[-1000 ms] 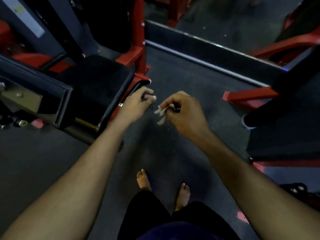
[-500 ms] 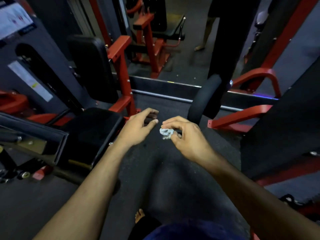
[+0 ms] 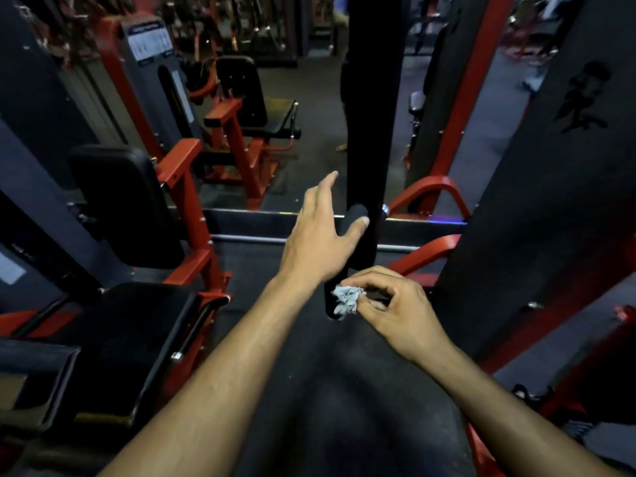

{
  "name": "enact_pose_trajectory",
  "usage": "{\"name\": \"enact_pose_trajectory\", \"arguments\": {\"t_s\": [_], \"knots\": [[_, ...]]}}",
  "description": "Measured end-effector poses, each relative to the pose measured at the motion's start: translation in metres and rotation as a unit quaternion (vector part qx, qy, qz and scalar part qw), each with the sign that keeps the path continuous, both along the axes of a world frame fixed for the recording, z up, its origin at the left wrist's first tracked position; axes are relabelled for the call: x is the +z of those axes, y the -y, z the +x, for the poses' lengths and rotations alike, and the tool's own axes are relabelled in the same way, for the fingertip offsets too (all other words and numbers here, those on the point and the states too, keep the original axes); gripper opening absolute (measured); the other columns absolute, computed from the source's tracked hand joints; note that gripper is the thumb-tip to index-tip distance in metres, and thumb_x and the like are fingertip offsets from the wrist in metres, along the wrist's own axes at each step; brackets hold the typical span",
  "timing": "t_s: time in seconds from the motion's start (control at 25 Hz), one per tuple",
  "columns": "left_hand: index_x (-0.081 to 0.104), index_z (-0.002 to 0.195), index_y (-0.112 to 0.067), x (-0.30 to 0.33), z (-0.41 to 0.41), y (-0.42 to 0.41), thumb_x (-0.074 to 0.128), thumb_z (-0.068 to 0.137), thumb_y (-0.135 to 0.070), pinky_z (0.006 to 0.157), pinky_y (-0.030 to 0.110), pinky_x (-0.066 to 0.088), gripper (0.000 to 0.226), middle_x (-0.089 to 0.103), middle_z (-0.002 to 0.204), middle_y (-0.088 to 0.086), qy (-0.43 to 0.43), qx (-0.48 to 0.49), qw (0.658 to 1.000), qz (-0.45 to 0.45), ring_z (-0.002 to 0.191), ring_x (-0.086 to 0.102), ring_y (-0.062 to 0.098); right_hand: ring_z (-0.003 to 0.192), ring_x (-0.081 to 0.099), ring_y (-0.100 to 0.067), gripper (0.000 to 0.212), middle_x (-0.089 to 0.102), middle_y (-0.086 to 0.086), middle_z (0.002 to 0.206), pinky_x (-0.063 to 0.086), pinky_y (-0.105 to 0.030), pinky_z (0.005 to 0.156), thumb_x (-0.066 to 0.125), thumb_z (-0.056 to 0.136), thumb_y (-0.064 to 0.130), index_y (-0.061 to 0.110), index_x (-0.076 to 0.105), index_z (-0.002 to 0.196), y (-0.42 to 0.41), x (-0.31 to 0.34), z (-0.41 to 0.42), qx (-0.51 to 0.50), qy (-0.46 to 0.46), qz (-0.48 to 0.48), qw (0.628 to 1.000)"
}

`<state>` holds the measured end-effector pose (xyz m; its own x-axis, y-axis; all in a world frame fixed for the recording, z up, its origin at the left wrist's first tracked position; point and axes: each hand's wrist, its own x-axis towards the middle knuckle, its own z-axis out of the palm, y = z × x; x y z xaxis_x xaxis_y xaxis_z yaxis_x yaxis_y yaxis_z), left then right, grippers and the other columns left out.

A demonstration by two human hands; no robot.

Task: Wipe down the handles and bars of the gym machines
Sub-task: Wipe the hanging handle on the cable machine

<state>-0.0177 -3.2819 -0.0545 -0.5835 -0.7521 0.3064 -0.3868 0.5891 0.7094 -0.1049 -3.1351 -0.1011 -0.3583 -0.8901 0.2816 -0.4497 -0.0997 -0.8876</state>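
A black padded bar [image 3: 373,132] of a gym machine rises upright in the middle of the view, with a short black grip [image 3: 354,215] at its lower part. My left hand [image 3: 320,232] reaches up beside it with fingers straight and spread, its thumb touching the grip. My right hand [image 3: 392,304] sits lower and nearer, pinching a small crumpled pale wipe [image 3: 346,299] between thumb and fingertips, close against the bar's bottom end.
A black seat [image 3: 134,325] and back pad [image 3: 124,204] on a red frame [image 3: 187,201] stand at left. Red curved bars [image 3: 430,191] and a tall dark panel [image 3: 550,201] stand at right. Dark rubber floor [image 3: 344,390] lies below, with more machines behind.
The view has tilted up from the floor to the machines. My left hand has risen and opened toward the black grip. My right hand still pinches the wipe, now near the bar's base.
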Motion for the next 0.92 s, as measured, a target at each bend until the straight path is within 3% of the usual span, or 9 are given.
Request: {"name": "enact_pose_trajectory", "arguments": {"t_s": [0.12,0.28,0.4,0.52,0.76,0.92], "knots": [[0.012,0.162,-0.029,0.005,-0.016,-0.006,0.070,0.092,-0.047,0.108,0.046,0.045,0.093,0.023,0.162,-0.003,-0.019,0.020,1.000,0.010,0.143,0.039,0.026,0.096,0.069,-0.004,0.034,0.073,0.012,0.098,0.049,-0.008,0.080,0.066,0.085,-0.009,0.019,0.080,0.098,-0.011,0.013,-0.012,-0.050,-0.053,-0.018,0.997],[0.011,0.161,-0.030,0.011,-0.040,-0.003,0.073,0.089,-0.048,0.103,0.049,0.046,0.098,0.031,0.159,0.002,0.006,0.040,0.997,0.070,0.140,0.043,0.030,0.096,0.070,-0.004,0.029,0.074,0.012,0.099,0.050,-0.010,0.078,0.067,0.087,-0.003,0.022,0.079,0.098,-0.018,0.019,-0.030,-0.098,-0.045,-0.017,0.994],[0.022,0.155,-0.025,0.003,-0.047,-0.006,0.071,0.093,-0.037,0.099,0.046,0.046,0.080,0.049,0.148,0.007,0.069,0.055,0.993,0.074,0.130,0.054,0.036,0.093,0.069,-0.003,0.029,0.074,0.011,0.097,0.048,-0.007,0.074,0.067,0.087,-0.004,0.020,0.079,0.096,-0.018,0.015,-0.045,-0.121,-0.040,-0.019,0.992],[0.028,0.149,-0.021,-0.003,-0.047,-0.013,0.067,0.096,-0.028,0.094,0.045,0.047,0.066,0.054,0.143,0.007,0.087,0.081,0.992,0.037,0.124,0.058,0.038,0.092,0.068,-0.004,0.030,0.072,0.011,0.096,0.048,-0.008,0.071,0.068,0.086,-0.006,0.021,0.079,0.094,-0.012,0.002,-0.066,-0.122,-0.024,-0.013,0.992],[0.037,0.136,-0.027,0.003,-0.051,-0.003,0.067,0.091,-0.038,0.082,0.044,0.046,0.056,0.065,0.122,0.012,0.189,0.180,0.965,-0.004,0.111,0.062,0.046,0.089,0.065,0.008,0.025,0.071,0.003,0.100,0.044,-0.001,0.073,0.070,0.085,-0.006,0.015,0.078,0.096,0.025,-0.005,-0.134,-0.084,-0.016,-0.006,0.996],[0.051,0.120,-0.027,0.006,-0.060,-0.002,0.067,0.087,-0.041,0.080,0.042,0.046,0.039,0.067,0.116,0.016,0.235,0.253,0.938,0.015,0.110,0.062,0.046,0.088,0.059,0.007,0.024,0.065,0.003,0.098,0.039,0.002,0.077,0.070,0.087,-0.001,0.017,0.078,0.100,0.070,-0.020,-0.199,-0.048,-0.134,-0.018,0.990]]}}
